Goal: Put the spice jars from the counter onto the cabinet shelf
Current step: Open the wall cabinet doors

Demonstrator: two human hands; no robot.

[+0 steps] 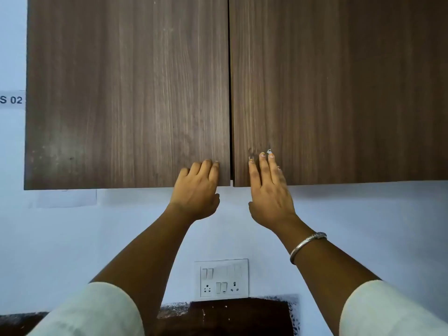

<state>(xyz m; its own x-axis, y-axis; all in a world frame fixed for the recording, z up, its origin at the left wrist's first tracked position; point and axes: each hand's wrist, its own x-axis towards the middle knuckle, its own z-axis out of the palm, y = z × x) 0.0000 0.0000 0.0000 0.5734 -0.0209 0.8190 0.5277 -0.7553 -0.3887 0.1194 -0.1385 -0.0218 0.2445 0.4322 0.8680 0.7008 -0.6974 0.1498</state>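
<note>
A wall cabinet with two dark wood doors fills the upper view; both the left door (126, 93) and the right door (339, 88) are closed. My left hand (197, 189) lies against the lower right corner of the left door, its fingertips at the centre gap. My right hand (269, 190) lies flat with straight fingers on the lower left corner of the right door. The shelf is hidden behind the doors. No spice jars are in view.
Below the cabinet is a pale wall with a white switch and socket plate (221, 278). A dark counter (230, 316) shows at the bottom edge. A label reading "S 02" (11, 100) is on the wall at left.
</note>
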